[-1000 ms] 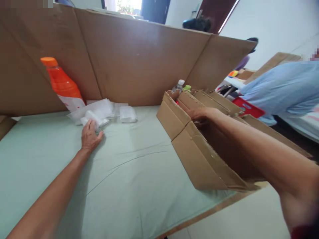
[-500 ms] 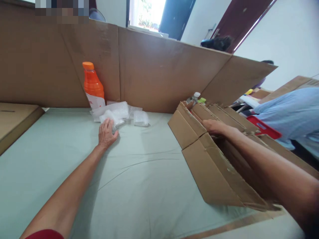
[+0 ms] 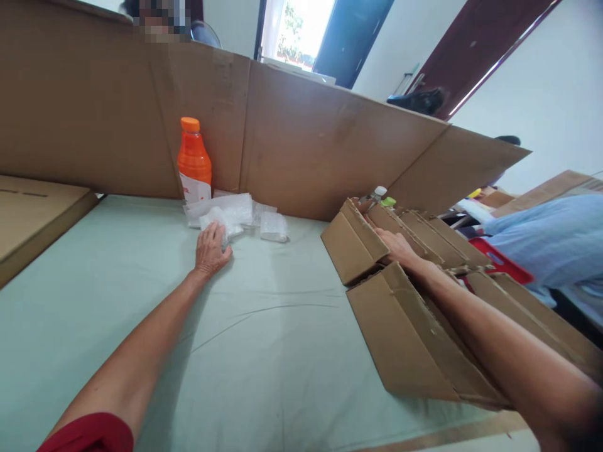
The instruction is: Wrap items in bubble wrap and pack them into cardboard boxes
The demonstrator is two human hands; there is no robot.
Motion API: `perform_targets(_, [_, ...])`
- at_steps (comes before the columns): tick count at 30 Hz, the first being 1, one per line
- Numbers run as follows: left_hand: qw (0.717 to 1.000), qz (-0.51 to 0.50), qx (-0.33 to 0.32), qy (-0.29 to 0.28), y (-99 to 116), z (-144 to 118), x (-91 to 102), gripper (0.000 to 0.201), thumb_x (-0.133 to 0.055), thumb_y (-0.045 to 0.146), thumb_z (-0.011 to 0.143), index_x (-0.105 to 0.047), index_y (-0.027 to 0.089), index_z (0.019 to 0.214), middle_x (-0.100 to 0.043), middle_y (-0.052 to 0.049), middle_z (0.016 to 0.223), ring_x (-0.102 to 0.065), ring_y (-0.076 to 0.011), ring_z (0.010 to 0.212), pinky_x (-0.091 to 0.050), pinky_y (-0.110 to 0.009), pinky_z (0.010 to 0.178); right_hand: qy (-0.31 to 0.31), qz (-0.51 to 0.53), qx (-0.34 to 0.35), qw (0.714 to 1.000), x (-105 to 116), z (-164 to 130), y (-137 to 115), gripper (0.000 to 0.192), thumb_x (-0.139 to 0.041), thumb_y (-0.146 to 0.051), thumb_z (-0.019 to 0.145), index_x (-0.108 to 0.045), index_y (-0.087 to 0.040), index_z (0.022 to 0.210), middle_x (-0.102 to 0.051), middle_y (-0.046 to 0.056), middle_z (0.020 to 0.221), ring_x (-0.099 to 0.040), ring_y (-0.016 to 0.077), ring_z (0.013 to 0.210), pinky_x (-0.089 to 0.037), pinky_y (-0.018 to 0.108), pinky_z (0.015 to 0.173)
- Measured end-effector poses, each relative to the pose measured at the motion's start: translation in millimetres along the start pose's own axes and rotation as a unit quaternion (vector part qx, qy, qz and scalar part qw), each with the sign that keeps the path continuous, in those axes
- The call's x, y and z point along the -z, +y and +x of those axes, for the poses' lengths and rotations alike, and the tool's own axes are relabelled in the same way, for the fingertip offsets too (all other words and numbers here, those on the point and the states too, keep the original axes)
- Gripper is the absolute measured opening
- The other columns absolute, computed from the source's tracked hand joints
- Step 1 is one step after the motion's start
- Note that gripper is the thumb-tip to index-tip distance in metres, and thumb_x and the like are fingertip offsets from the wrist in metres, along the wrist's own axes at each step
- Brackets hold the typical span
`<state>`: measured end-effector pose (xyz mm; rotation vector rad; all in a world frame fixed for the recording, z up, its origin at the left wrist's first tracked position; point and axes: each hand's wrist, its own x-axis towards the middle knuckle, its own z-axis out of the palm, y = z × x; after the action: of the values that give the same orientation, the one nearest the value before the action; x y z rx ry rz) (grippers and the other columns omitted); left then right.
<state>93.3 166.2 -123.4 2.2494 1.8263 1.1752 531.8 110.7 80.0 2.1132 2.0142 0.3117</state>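
Two hands: one left hand (image 3: 211,251), one right hand (image 3: 396,245). One worktop (image 3: 264,358), one screen (image 3: 320,138), one flat box (image 3: 42,216). One orange bottle (image 3: 195,160), one white-capped bottle (image 3: 377,194), one green cap (image 3: 388,202). At least four pieces of bubble wrap (image 3: 235,208), overlapping, exact number unclear. At least two open boxes (image 3: 400,339), total unclear among the flaps (image 3: 426,235). One red basket (image 3: 511,267), one maroon door (image 3: 480,56).

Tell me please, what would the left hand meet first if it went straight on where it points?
The left hand would first meet the crumpled clear plastic just ahead, which it seems to touch. Behind that, the cardboard panel appears farther on, though depth is unclear.
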Motion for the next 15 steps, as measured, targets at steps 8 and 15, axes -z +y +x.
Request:
perform_targets(8, [1.000,0.003,0.008,0.019,0.2,0.1,0.3,0.071,-0.062,0.028,0.074,-0.049,0.014,0.142,-0.037,-0.021,0.161,-0.034,-0.0381,0.148,-0.020,-0.055,0.121,0.325,0.391,-0.213,0.834,102.9,-4.9,15.2,0.046,-0.046,-0.020,0.102,-0.052,0.004,0.141,-0.066,0.034,0.124,-0.072,0.0227,0.099,-0.042,0.036,0.067])
perform_targets(15, [1.000,-0.002,0.023,0.021,4.2,0.6,3.8,0.073,-0.061,0.029,0.075,-0.047,0.011,0.144,-0.037,-0.024,0.161,-0.033,-0.0394,0.149,-0.020,-0.056,0.120,0.117,0.377,-0.028,0.918,100.7,48.6,-124.6,0.040,-0.045,-0.017,0.101,-0.055,0.007,0.131,-0.068,0.029,0.123,-0.070,0.0188,0.098,-0.048,0.025,0.072])
